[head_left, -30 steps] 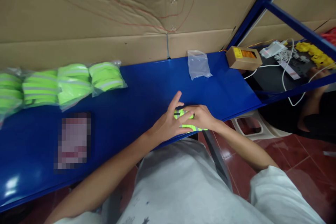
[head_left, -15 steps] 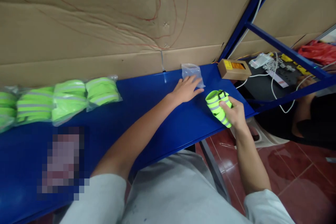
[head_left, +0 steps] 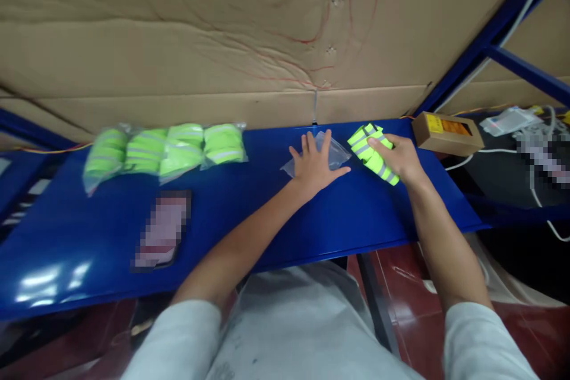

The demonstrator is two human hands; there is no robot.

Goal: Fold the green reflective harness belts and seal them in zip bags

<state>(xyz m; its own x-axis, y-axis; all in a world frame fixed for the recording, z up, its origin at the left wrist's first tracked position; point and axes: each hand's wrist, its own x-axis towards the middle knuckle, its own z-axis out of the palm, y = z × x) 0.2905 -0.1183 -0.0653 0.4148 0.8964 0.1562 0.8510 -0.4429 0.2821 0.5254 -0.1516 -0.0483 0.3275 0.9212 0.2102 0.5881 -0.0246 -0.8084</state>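
Observation:
My left hand (head_left: 313,165) lies spread over a clear plastic bag (head_left: 337,153) on the blue table, its fingers apart and covering much of the bag. In my right hand (head_left: 402,159) is a folded neon-yellow reflective strap (head_left: 373,151) with grey stripes, pinched between thumb and fingers just above the table, right of the bag. Several clear bags packed with similar neon-yellow material stand in a row at the back left, the nearest of them being a packed bag (head_left: 224,143).
The blue table (head_left: 285,231) runs along a cardboard-covered wall (head_left: 178,65). A pixelated phone-like object (head_left: 162,228) lies at the left. An open-windowed cardboard box (head_left: 447,132) sits at the right end, beside a blue metal frame (head_left: 529,74) and white cables.
My left hand has spread its fingers wider over the plastic bag, which has shifted under it. My right hand has brought the strap closer to the bag. The view has swung left.

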